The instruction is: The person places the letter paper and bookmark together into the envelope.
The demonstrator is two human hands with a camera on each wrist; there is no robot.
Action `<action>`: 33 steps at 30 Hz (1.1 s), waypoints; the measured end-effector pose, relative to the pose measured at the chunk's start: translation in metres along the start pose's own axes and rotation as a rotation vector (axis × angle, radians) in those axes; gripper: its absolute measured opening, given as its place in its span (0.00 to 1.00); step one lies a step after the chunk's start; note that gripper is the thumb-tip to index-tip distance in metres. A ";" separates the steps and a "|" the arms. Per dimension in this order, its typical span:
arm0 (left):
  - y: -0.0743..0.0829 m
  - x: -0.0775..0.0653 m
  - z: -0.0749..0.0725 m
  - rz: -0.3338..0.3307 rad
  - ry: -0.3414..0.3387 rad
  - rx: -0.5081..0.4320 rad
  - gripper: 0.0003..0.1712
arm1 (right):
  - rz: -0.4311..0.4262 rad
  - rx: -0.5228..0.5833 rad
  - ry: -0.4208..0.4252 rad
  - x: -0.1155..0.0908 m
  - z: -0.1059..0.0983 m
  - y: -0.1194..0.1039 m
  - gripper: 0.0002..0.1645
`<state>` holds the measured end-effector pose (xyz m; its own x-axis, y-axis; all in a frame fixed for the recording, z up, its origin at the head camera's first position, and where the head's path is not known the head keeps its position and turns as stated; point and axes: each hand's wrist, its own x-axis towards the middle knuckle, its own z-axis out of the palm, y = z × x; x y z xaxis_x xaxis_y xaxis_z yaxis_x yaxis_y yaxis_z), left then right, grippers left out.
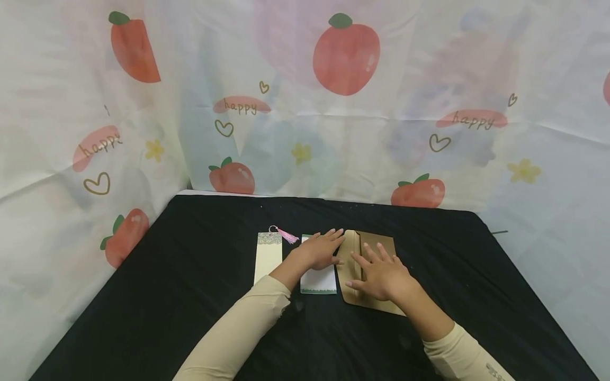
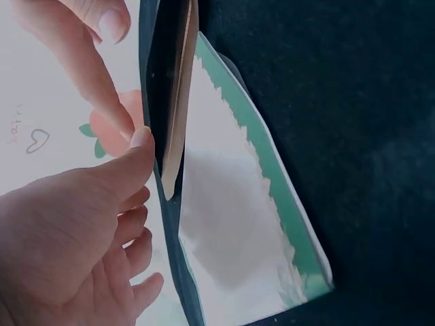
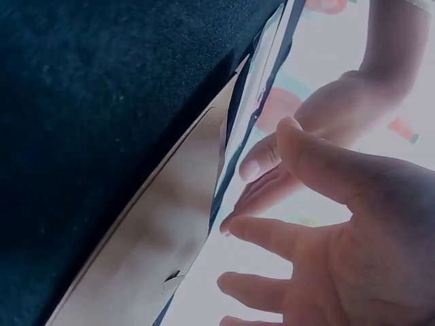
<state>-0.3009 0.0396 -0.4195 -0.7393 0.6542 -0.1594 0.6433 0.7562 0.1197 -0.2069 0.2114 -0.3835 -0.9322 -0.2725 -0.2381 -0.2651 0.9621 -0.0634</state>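
A brown kraft envelope (image 1: 381,304) with a lighter flap (image 1: 350,248) lies on the black cloth. My right hand (image 1: 383,278) hovers over it with spread fingers in the head view. In the right wrist view this hand (image 3: 340,251) holds nothing, and the envelope (image 3: 156,224) extends below it. My left hand (image 1: 321,251) reaches over a white card with green edges (image 1: 318,280), hiding part of it, its fingertips at the flap's left side. From the left wrist, the left hand (image 2: 81,231) shows relaxed fingers beside the card (image 2: 231,217).
Left of the card lies a cream bookmark (image 1: 268,259) with a lacy top band and a pink tassel (image 1: 287,235); the left forearm overlaps its lower end. A black cloth (image 1: 190,275) covers the table. Behind stands a printed fruit curtain (image 1: 286,63).
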 end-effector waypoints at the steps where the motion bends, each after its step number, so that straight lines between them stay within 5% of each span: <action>1: 0.000 0.001 0.000 0.003 -0.010 -0.004 0.43 | -0.001 0.000 -0.005 0.000 0.000 0.000 0.48; 15: 0.007 0.014 0.011 0.089 -0.078 0.035 0.51 | 0.037 0.018 -0.062 0.009 0.007 0.003 0.47; 24: 0.011 0.015 0.011 0.085 -0.070 0.008 0.52 | 0.080 0.003 -0.122 0.019 0.007 0.003 0.47; 33: 0.011 0.015 0.013 0.087 -0.069 -0.002 0.51 | 0.062 0.025 -0.034 0.043 0.039 0.038 0.56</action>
<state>-0.3025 0.0573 -0.4334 -0.6653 0.7150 -0.2150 0.7040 0.6966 0.1380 -0.2475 0.2360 -0.4336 -0.9377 -0.2122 -0.2751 -0.2002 0.9772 -0.0712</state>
